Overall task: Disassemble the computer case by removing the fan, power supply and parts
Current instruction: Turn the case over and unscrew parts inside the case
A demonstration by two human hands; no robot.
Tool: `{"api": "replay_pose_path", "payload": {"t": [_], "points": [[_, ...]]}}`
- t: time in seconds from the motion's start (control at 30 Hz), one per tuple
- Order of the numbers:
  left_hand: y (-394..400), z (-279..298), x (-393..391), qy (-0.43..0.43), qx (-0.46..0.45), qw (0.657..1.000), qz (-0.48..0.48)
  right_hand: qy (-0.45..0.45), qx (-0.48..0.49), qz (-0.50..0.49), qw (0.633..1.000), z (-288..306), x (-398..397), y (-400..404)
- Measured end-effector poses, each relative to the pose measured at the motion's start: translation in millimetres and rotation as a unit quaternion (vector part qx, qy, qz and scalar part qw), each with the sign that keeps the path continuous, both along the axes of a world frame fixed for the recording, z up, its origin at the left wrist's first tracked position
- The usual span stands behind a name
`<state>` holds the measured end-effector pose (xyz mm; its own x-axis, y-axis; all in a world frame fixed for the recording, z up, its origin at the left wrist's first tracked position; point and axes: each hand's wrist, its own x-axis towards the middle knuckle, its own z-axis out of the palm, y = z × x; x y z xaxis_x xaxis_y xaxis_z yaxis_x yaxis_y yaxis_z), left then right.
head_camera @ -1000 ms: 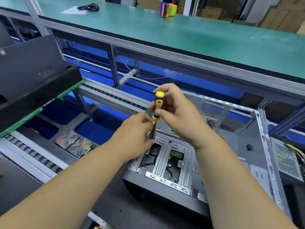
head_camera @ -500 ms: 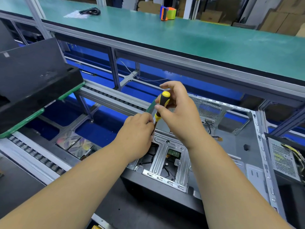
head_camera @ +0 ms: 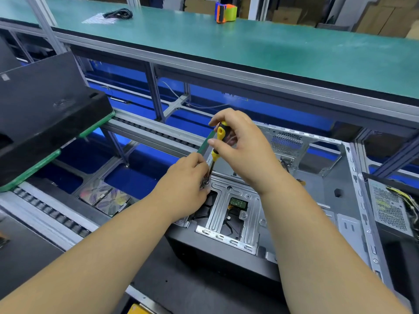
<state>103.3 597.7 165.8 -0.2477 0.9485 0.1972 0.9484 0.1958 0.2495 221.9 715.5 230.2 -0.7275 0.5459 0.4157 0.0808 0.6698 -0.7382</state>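
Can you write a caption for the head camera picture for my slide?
Right hand turns a yellow screwdriver while left hand steadies its tip inside the computer case.

A tape dispenser [head_camera: 226,12] stands on the green bench [head_camera: 272,48].

Legible text, labels, brands, numbers: none; small white sticker [head_camera: 5,77] on black case [head_camera: 45,105] at left, blank or too blurred to read

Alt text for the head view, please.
A person's right hand grips a yellow-and-black screwdriver, tip down at a metal drive bracket inside an open computer case, while the left hand steadies the tip.
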Motion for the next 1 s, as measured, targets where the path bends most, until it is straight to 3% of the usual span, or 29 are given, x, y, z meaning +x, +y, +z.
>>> {"api": "replay_pose_path", "payload": {"t": [0.23,0.43,0.73,0.93,1.0], "points": [[0.4,0.5,-4.4,-0.055,0.006,0.998,-0.003,0.010,0.013,0.005,1.000,-2.8,-2.7,1.4],[1.8,0.6,-3.8,-0.052,0.007,0.999,0.002,-0.010,0.008,0.060,0.998,-0.5,-0.4,-1.7],[5.0,0.6,-4.0,-0.030,0.001,0.999,0.011,0.016,0.054,0.010,0.998,-5.7,-3.6,-2.7],[6.1,1.7,-3.1,-0.026,0.014,1.000,0.008,0.007,0.041,0.011,0.999,-5.6,-4.0,-3.5],[6.5,1.9,-1.6,-0.023,0.015,1.000,0.012,0.013,-0.008,0.018,1.000,-5.3,-2.8,-2.2]]}}
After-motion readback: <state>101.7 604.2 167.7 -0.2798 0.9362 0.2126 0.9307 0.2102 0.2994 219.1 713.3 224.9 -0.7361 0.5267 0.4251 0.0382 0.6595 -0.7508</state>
